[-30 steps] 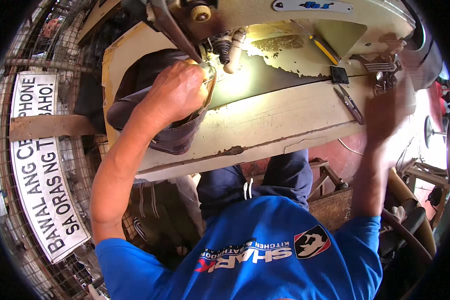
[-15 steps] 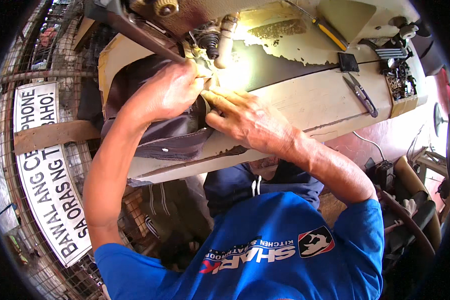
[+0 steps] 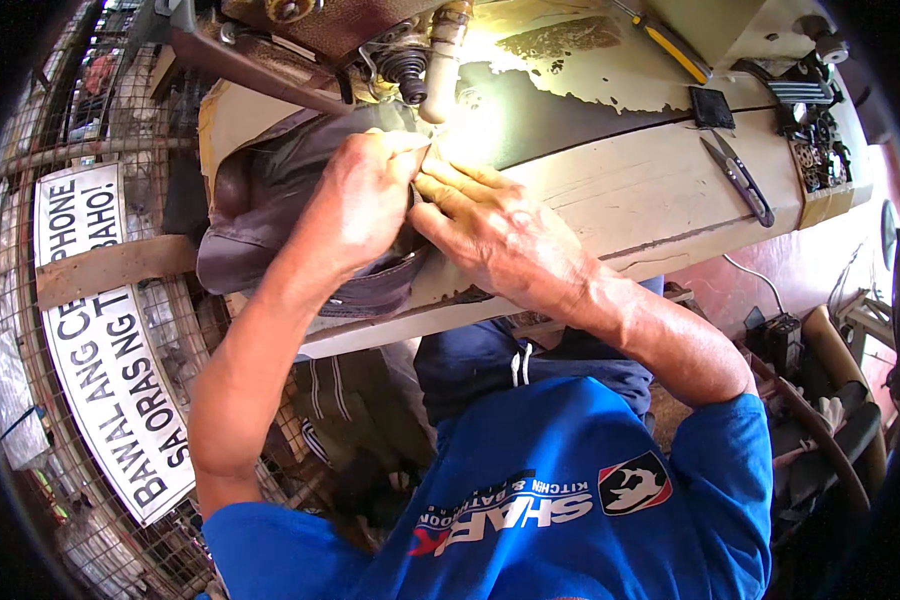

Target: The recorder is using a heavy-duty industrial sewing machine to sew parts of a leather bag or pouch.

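Observation:
Under the lit sewing machine head [image 3: 300, 40] lies a dark brown leather or fabric piece [image 3: 260, 240] with folded, layered edges. My left hand [image 3: 360, 200] is closed on its upper right part, fingertips just below the needle area and the white cylindrical fitting [image 3: 440, 80]. My right hand [image 3: 500, 230] is beside it, fingers bent and pressed together on the same piece's edge, its thumb toward my left hand. The fingertips of both hands nearly meet, and what lies exactly between them is too small to make out.
On the worn cream machine table [image 3: 610, 200] lie thread snips [image 3: 738, 180], a yellow-handled screwdriver [image 3: 670, 50], a black square pad [image 3: 710, 108] and a box of small metal parts [image 3: 815, 155]. A wire grid [image 3: 10, 250] with a white sign [image 3: 110, 400] stands at left.
My right hand came from the table's right end to the piece beside my left hand. Since then, my left hand and the piece have shifted slightly, both hands staying on it.

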Available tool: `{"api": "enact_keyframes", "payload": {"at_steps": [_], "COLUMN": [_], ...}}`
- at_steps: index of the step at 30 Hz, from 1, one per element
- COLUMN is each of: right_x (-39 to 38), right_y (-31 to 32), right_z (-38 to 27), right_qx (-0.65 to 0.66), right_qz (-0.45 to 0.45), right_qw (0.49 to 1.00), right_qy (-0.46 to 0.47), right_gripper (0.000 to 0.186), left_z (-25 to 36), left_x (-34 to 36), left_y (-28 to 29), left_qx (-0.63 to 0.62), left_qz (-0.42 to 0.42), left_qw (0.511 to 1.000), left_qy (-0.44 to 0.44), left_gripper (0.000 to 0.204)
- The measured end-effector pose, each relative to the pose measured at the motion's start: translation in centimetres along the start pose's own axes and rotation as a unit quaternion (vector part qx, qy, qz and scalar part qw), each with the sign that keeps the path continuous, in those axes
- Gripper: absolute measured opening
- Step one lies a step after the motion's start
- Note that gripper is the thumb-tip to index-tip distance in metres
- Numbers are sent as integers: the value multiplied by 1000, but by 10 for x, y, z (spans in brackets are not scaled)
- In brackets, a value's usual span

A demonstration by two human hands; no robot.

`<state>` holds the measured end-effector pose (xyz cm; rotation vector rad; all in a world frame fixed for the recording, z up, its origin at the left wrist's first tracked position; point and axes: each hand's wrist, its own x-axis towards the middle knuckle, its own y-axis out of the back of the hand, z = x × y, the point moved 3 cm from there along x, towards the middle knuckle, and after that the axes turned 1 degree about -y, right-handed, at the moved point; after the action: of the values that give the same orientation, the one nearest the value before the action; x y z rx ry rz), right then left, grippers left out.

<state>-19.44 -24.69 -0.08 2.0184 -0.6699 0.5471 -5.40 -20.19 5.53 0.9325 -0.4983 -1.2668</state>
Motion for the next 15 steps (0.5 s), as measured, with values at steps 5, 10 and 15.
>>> {"api": "enact_keyframes", "payload": {"at_steps": [5,10,15], "right_x": [1,1,4], "right_y": [-3,-2,-5], "right_z": [1,3,5], "right_qx": [-45,-42,-42], "right_qz": [-18,-26,-26], "right_qw": [999,999,999], "right_qy": [17,10,4], "right_gripper": [32,37,35], "left_z": [3,-1,-6], "left_x": [-4,-5,-1], "left_y": [-11,-13,-9], "left_qx": [67,79,88], "left_qz": [43,31,49], "left_qw": [997,996,988], "left_qy": [2,-30,-119], "left_gripper": [26,28,29]}}
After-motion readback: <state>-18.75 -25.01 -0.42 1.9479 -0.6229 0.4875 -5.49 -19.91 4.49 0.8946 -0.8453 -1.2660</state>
